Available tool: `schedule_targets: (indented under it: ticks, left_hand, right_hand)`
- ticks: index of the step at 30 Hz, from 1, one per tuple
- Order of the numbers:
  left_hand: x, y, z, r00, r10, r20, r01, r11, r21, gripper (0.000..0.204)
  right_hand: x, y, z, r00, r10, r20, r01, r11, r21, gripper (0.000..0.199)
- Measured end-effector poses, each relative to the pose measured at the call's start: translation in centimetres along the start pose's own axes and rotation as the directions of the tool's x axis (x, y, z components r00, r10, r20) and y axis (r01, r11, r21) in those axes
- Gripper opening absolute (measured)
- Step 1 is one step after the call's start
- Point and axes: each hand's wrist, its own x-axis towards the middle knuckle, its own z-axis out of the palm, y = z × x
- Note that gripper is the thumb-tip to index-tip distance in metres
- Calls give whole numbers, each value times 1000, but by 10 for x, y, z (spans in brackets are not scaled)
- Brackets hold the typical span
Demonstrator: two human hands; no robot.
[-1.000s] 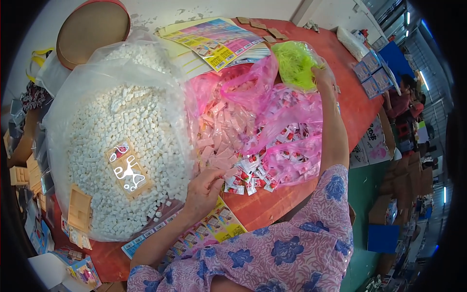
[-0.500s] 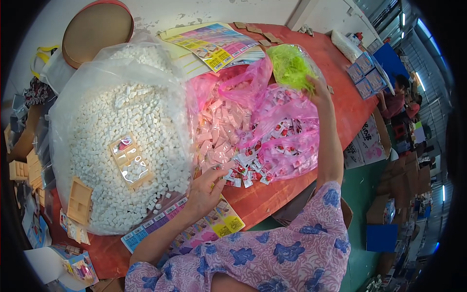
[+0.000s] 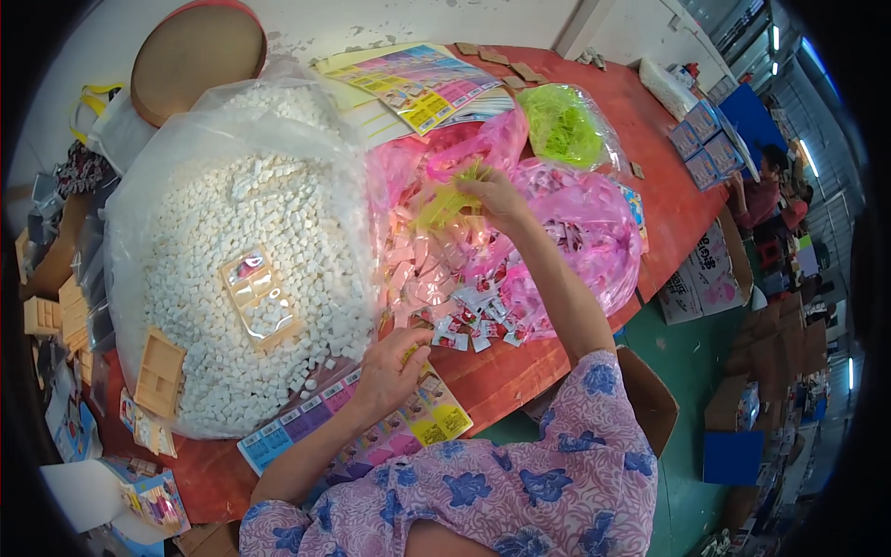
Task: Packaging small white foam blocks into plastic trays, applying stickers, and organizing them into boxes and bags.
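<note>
My right hand (image 3: 494, 199) is closed on a bunch of thin, translucent yellow-green plastic pieces (image 3: 441, 206), held over a pink bag of flat pink pieces (image 3: 422, 269). Similar green pieces fill a clear bag (image 3: 568, 130) at the far right. My left hand (image 3: 385, 379) is curled above a colourful printed card sheet (image 3: 422, 413); a speck of yellow shows at its fingers, too small to name. Small printed sachets (image 3: 478, 316) lie just beyond it, by a pink bag of sachets (image 3: 594, 241). A divided tray with items in it (image 3: 260, 299) rests on white cubes (image 3: 195, 278).
The cubes fill a large clear bag (image 3: 139, 200) on the left of the red table (image 3: 594, 93). An empty divided tray (image 3: 160, 371) leans at its near side. Printed sheets (image 3: 418, 84) are stacked behind. Cartons (image 3: 710, 274) and another person (image 3: 763, 195) are at right.
My right hand has come left from the bag of green pieces, bringing a bunch of them over the pink pieces. The left hand stays near the card sheet, its fingers now more curled.
</note>
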Motion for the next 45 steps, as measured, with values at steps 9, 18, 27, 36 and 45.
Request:
schedule_targets:
  ticks: [9, 18, 27, 36, 45]
  left_hand:
    - [-32, -4, -15, 994, -1, -106, 1, 1000, 0, 19]
    - [-108, -9, -61, 843, -185, -506, 212, 977, -5, 14]
    - [-164, -35, -69, 875, 67, -479, 290, 720, 631, 24]
    - [-187, -47, -83, 815, -4, -579, 476, 576, 665, 42]
    - [-161, -42, -86, 749, 74, -658, 458, 659, 597, 37]
  right_hand:
    - [11, -3, 12, 983, -181, -41, 110, 747, -656, 26]
    - [-92, -2, 91, 649, -685, 331, 475, 25, -879, 19]
    - [-162, 89, 151, 665, -303, 683, 745, 197, -638, 33]
    - [-167, 93, 169, 607, -106, 787, 789, -41, -614, 35]
    - [-65, 77, 227, 692, -637, 341, 600, 243, -762, 44]
